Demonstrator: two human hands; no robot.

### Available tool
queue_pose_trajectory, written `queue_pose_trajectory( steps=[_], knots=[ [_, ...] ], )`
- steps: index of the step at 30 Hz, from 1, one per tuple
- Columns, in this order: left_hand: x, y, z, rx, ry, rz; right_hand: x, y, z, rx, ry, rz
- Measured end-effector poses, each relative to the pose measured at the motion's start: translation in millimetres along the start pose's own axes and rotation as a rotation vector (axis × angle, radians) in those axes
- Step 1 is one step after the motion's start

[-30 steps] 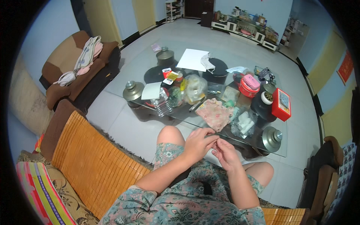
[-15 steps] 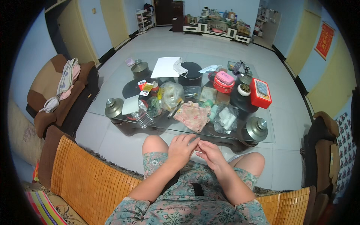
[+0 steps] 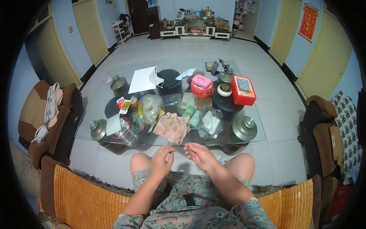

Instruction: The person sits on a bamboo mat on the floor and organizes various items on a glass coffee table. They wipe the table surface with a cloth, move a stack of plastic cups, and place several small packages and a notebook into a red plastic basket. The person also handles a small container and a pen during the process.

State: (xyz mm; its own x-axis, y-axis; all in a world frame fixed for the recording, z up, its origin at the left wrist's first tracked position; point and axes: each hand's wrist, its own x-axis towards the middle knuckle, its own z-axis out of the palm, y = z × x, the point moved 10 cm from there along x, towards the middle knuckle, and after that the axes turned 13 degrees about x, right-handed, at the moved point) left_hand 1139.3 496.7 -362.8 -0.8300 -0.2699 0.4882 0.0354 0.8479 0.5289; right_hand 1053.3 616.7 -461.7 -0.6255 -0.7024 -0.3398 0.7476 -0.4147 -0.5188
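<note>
Above my lap, at the near edge of the glass table, both hands are raised and apart from each other. My left hand is loosely bent with its back up, and nothing shows in it. My right hand has its palm partly turned up, its fingers loosely curled and no object visible in them. Just beyond them a pink flowered cloth lies crumpled on the glass. To its right are a green roll and a clear plastic bag with white rolls.
On the table are a clear plastic tray, a bulging plastic bag, a white sheet, a face mask, a red round tin, a potted succulent and a red box. Sofas flank it.
My hands, touching at the fingers before, have come apart, the left toward the left. The whole view has shifted, so the table sits further left in the picture.
</note>
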Motion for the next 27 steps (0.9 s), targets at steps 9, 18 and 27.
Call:
queue_pose_trajectory(
  steps=[9, 18, 27],
  knots=[
    [54, -32, 57, -0.284, -0.195, -0.185, 62, -74, -19, 0.109, -0.006, -0.073],
    [149, 7, 141, -0.809, -0.381, -0.428, 101, -138, -21, 0.131, -0.033, -0.244],
    [192, 32, 163, -0.366, -0.263, -0.124, 88, -186, -51, 0.005, 0.163, -0.378]
  ],
)
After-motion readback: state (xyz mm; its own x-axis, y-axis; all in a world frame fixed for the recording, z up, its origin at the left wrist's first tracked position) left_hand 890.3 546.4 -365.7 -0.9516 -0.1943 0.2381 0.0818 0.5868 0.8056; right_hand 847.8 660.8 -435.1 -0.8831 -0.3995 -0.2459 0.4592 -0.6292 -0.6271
